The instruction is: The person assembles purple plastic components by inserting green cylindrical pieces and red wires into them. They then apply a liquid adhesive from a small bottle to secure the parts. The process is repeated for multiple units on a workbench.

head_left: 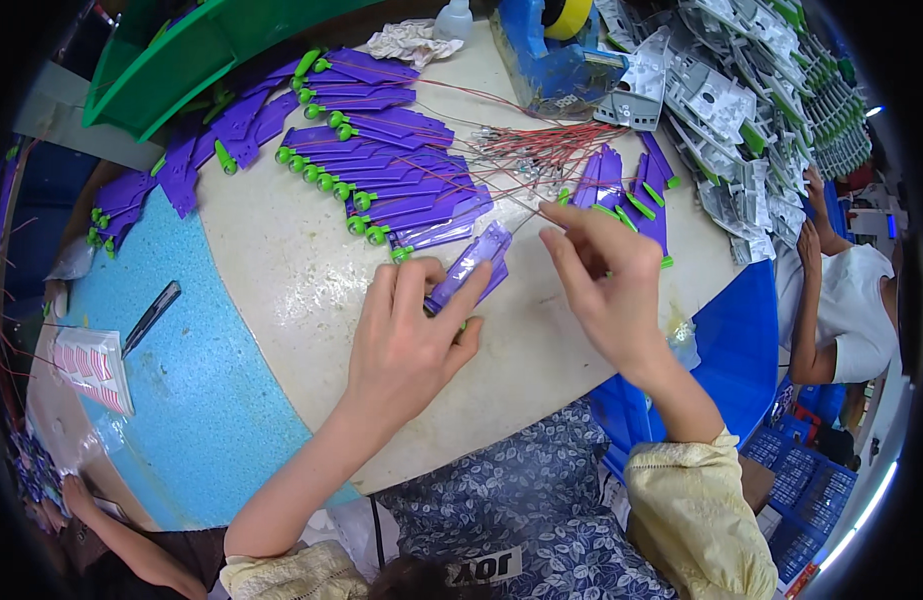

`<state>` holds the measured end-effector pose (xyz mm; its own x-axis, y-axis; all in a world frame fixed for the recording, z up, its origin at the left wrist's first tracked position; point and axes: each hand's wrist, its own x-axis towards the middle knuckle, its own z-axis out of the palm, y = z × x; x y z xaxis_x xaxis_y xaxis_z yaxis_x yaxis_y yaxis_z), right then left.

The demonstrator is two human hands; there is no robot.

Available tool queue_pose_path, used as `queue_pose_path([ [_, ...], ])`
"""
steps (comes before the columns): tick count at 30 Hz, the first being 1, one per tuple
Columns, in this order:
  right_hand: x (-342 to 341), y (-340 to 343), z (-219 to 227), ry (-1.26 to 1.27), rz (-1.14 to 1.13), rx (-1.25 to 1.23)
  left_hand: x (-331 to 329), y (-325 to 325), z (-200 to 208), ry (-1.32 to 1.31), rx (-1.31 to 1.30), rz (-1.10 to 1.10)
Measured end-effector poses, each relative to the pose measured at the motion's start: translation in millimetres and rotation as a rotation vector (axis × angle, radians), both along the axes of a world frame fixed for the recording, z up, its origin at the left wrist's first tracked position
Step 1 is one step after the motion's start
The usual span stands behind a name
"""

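My left hand (413,335) grips a flat purple plastic part (471,265) with a green tip, holding it on the cream tabletop (281,290). My right hand (606,275) is just to its right, thumb and fingers pinched on a thin red wire (526,215) that runs toward the part. A bundle of red wires (541,145) lies beyond the hands. A row of finished purple parts with green knobs and wires (391,170) is stacked at the upper left. A small pile of purple and green parts (626,190) lies beside my right hand.
A green bin (171,60) sits at the top left, a blue tape dispenser (551,60) at the top centre, heaps of grey plastic parts (741,110) at the upper right. Another person (841,290) sits at the right. A further person's arm (121,540) reaches in at the lower left. A blue mat (171,370) covers the left.
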<state>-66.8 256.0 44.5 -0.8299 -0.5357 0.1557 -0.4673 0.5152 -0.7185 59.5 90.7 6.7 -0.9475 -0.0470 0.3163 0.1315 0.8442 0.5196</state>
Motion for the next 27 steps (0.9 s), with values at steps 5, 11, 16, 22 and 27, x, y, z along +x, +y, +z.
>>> queue_pose_path([
  [5,-14,-31,8,-0.291,0.326,0.265,2,-6,-12,0.076,0.275,0.033],
  [11,-13,-60,11,-0.743,0.517,0.326,4,-5,-13,0.039,0.426,0.044],
  [16,-31,-41,14,-0.339,0.143,-0.133,-1,-23,12,0.097,0.188,0.088],
  [22,-127,-154,-38,0.344,-0.124,-0.284,-105,-109,10,0.072,-0.394,0.366],
  [27,-147,-149,-27,0.107,-0.121,-0.139,-97,-82,14,0.028,-0.295,0.316],
])
